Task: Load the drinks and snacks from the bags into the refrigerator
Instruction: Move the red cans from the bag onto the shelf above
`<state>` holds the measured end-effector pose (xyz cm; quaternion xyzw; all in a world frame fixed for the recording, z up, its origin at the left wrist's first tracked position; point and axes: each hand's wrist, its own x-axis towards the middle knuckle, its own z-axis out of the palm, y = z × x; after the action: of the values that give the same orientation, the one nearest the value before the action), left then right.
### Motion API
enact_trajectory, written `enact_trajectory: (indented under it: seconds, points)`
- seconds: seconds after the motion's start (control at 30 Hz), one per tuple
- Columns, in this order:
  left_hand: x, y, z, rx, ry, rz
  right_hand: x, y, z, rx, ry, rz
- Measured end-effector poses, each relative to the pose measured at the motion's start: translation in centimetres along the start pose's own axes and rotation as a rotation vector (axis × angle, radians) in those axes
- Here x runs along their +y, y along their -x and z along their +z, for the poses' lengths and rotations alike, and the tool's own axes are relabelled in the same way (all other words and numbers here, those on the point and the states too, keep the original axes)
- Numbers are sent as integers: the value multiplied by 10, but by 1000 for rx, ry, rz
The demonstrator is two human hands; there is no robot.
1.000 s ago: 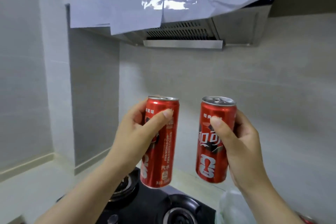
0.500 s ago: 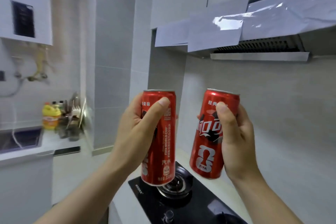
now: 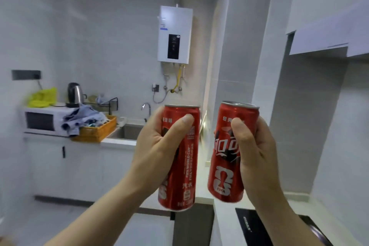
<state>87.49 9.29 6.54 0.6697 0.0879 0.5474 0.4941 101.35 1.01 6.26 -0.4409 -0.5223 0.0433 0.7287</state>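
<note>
Two tall red cola cans are held upright at chest height in the middle of the view. My left hand [image 3: 157,150] grips the left can [image 3: 187,166] with the thumb across its front. My right hand [image 3: 257,156] grips the right can [image 3: 225,168], which tilts slightly to the right. The cans stand side by side, a small gap apart. No refrigerator and no bags are in view.
A counter along the far wall holds a white microwave [image 3: 43,121], a kettle [image 3: 73,94], an orange basket [image 3: 95,133] of cloths and a sink [image 3: 127,132] with a faucet. A water heater [image 3: 174,35] hangs above. A black stove top [image 3: 259,227] lies at the lower right.
The view has swung left from the stove and range hood to the sink counter and water heater. Both cans stay in my hands in the same pose.
</note>
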Motion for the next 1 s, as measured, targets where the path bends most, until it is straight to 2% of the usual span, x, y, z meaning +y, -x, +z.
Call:
enact_trajectory:
  seconds: [0.17, 0.47, 0.73, 1.0]
  points:
    - [21, 14, -61, 161, -106, 11, 6, -1, 67, -133, -146, 4]
    - [83, 47, -190, 409, -333, 87, -25, 7, 218, -395, -425, -62]
    - [143, 94, -297, 573, -531, 165, -57, 42, 351, -568, -646, -86]
    - [195, 150, -383, 758, -729, 143, -85, 90, 467, -714, -788, -57]
